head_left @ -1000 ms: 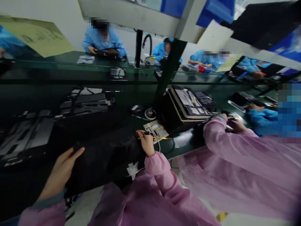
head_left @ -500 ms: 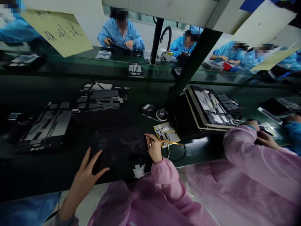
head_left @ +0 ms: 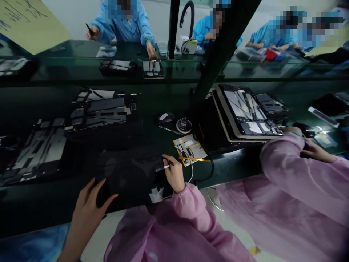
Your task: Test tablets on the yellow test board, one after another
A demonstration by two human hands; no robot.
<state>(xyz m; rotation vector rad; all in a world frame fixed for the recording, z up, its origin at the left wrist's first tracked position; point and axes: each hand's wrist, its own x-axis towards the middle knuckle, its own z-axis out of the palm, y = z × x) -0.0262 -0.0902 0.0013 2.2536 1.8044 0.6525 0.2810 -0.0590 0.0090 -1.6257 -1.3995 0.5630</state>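
Observation:
A dark, flat tablet-like panel (head_left: 131, 165) lies on the bench in front of me. My left hand (head_left: 88, 203) rests at its lower left edge, thumb and fingers spread apart. At the right end of the panel, my right hand (head_left: 175, 175) pinches a thin pen-like tool (head_left: 163, 167) with a pale, see-through end. That end points left over the panel's surface. Below the hand, a crumpled white scrap (head_left: 156, 195) sits at the panel's near edge. Just right of my right hand lies a yellow-edged sheet of parts (head_left: 192, 149) with an orange stick (head_left: 195, 159) across it.
Opened tablets lie at left (head_left: 40, 149) and behind the panel (head_left: 105, 109). A tilted tablet stack (head_left: 242, 109) stands at right. A mouse (head_left: 165, 119) and a round holder (head_left: 184, 125) are behind the sheet. A co-worker's pink sleeve (head_left: 283, 160) is close at right.
My view has shifted down and a little right. The tool in my right hand now points left, its pale end showing. Across the bench, a co-worker now reaches to a tablet on the ledge.

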